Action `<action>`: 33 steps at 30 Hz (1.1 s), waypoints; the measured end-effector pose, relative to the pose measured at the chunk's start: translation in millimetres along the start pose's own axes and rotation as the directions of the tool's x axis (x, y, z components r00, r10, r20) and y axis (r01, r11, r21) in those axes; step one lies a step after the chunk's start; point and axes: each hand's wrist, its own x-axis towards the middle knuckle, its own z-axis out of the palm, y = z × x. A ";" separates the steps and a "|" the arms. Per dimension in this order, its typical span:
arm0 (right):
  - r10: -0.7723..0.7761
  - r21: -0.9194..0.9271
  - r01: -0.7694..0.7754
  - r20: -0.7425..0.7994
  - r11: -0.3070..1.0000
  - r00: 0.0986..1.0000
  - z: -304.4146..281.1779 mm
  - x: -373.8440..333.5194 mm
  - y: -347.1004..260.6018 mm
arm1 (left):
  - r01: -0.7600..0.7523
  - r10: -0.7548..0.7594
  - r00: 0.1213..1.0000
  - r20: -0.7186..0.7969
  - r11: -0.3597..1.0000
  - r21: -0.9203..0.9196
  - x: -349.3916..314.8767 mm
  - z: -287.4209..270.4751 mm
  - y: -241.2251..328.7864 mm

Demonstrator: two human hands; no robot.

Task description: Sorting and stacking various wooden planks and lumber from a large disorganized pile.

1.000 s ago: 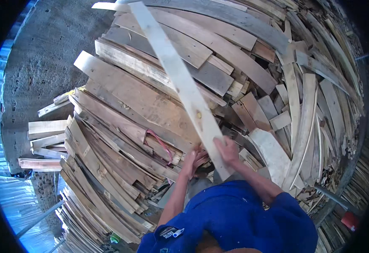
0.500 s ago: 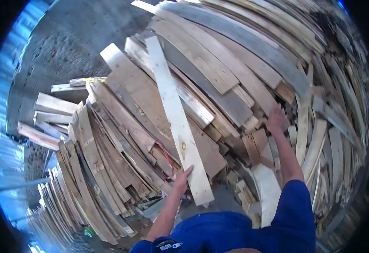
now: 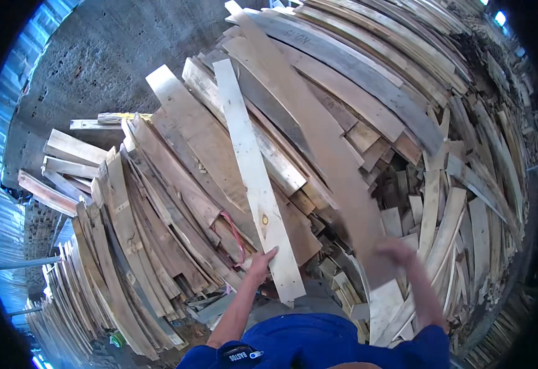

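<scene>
My left hand (image 3: pixel 261 267) grips a pale wooden board (image 3: pixel 255 184) near its lower end, thumb on top and the other fingers out of sight beneath it. One dark knot shows on that board, which slants up and away across the pile. At the right, my right hand (image 3: pixel 398 252) is closed on the near end of a long brown plank (image 3: pixel 327 147), partly smeared by motion. The plank's far end reaches the top of the stack. Beneath both pieces lie many stacked planks (image 3: pixel 189 135).
A rough grey concrete surface (image 3: pixel 115 55) lies beyond the pile, with corrugated sheeting (image 3: pixel 4 141) at the left. Loose boards (image 3: pixel 484 227) and short offcuts crowd the right side. A red strap (image 3: pixel 235 237) lies among the planks left of the pale board.
My right hand has drawn the long brown plank off the stack toward me, lowering its near end. My left hand and the pale board have barely moved.
</scene>
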 end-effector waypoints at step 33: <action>0.251 0.155 -0.198 -0.569 0.968 0.783 134.7 39.8 105.3 | -0.027 0.030 0.998 0.058 0.998 -0.049 -8.0 -20.6 2.9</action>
